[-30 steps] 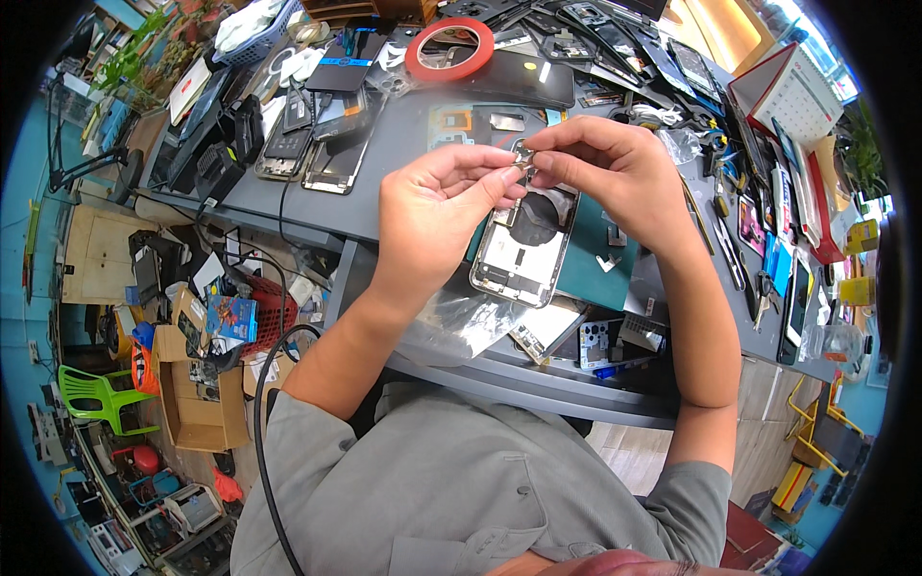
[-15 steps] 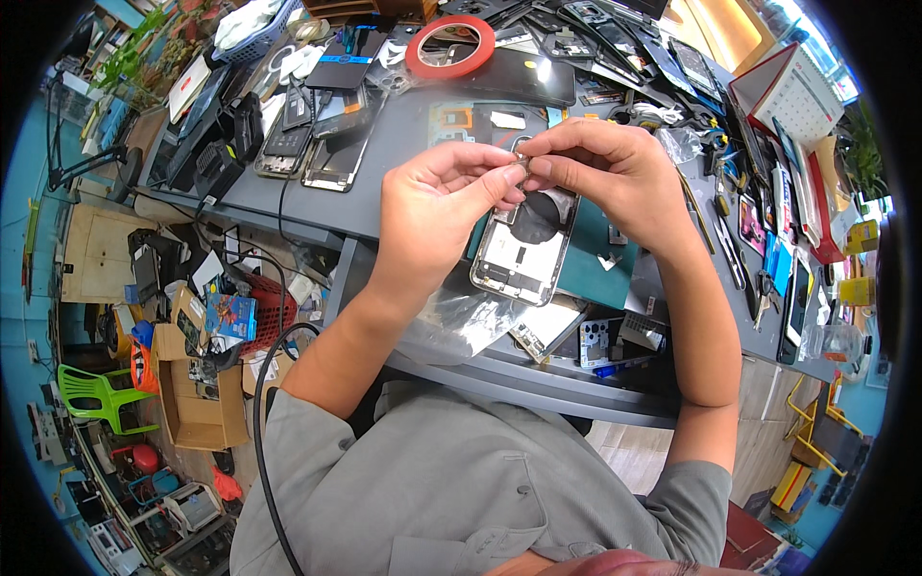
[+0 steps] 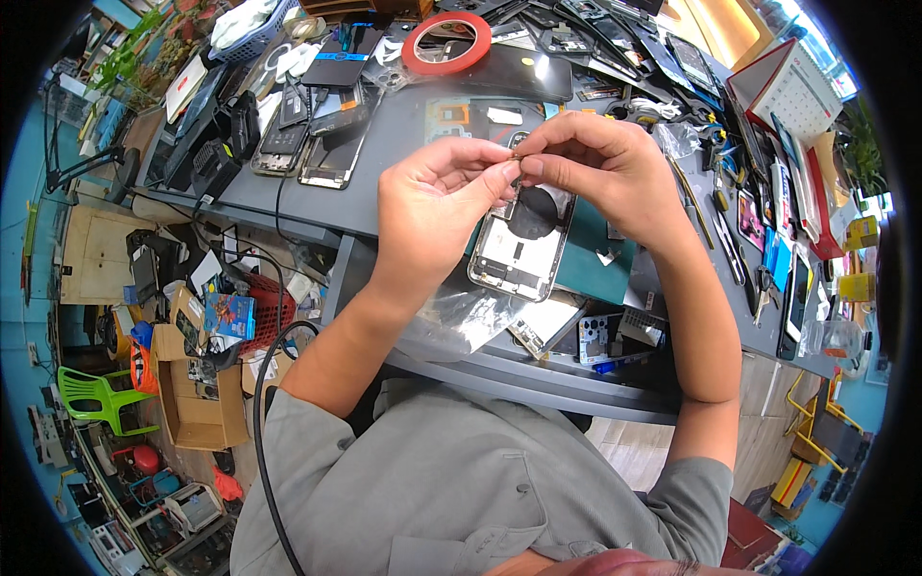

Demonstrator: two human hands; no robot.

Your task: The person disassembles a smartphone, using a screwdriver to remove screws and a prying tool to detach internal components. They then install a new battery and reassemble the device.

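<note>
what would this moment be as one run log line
left hand: pinching tiny part | right hand: pinching same part | part type: unclear | below hands: opened phone housing, teal mat beneath

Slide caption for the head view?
Left hand and right hand pinch a tiny part over an opened phone, cluttered desk around.

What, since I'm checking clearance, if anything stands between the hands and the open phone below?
Nothing visible. The left hand and right hand meet over the upper end of the open phone, pinching a tiny part; they hide some of that end, so what's beneath can't be told.
</note>
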